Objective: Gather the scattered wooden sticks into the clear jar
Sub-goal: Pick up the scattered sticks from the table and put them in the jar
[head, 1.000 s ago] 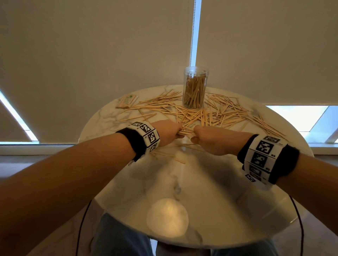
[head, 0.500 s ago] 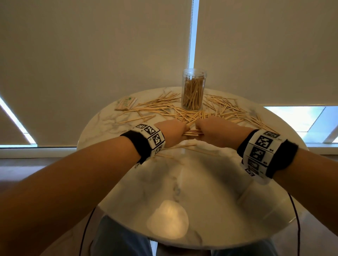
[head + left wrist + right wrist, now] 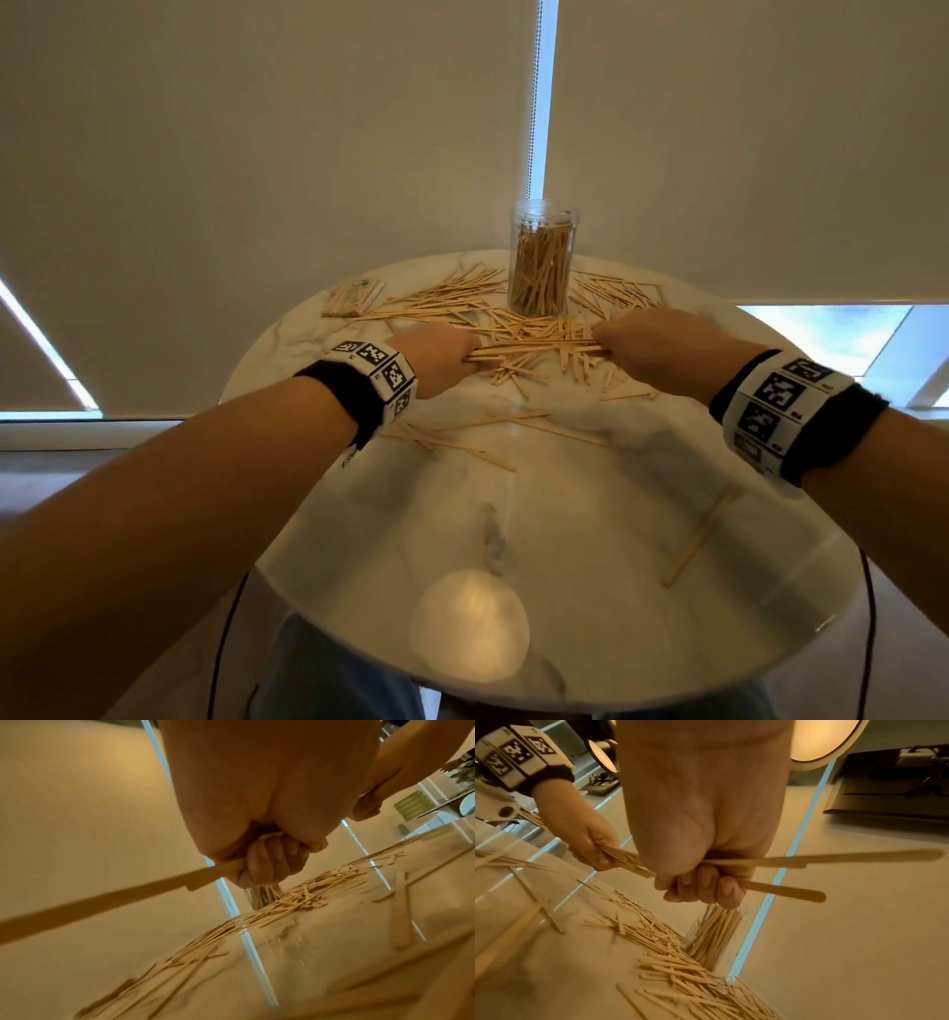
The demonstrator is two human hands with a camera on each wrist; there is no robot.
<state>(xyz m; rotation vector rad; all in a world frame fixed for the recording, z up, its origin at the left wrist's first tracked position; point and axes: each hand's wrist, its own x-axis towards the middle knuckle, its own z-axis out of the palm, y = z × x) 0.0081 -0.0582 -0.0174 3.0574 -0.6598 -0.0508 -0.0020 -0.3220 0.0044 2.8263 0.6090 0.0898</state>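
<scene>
A clear jar (image 3: pixel 543 257), partly filled with upright wooden sticks, stands at the far side of the round marble table (image 3: pixel 539 539). Many loose sticks (image 3: pixel 452 303) lie scattered around its base. I hold one bundle of sticks (image 3: pixel 534 347) level above the table, just in front of the jar. My left hand (image 3: pixel 436 354) grips its left end and my right hand (image 3: pixel 647 344) grips its right end. In the right wrist view the fingers (image 3: pixel 700 884) curl around the bundle (image 3: pixel 770 862), with the jar (image 3: pixel 713 935) below them. The left wrist view shows my fingers (image 3: pixel 267 862) wrapped round sticks (image 3: pixel 102 898).
A small packet of sticks (image 3: pixel 354 297) lies at the table's far left. A few loose sticks (image 3: pixel 462 442) lie nearer me, and a single one (image 3: pixel 701 534) at the right. Roller blinds hang right behind the table.
My hands have lifted the gathered bundle off the table and moved apart along it, each now at one end. The bundle has come closer to the jar.
</scene>
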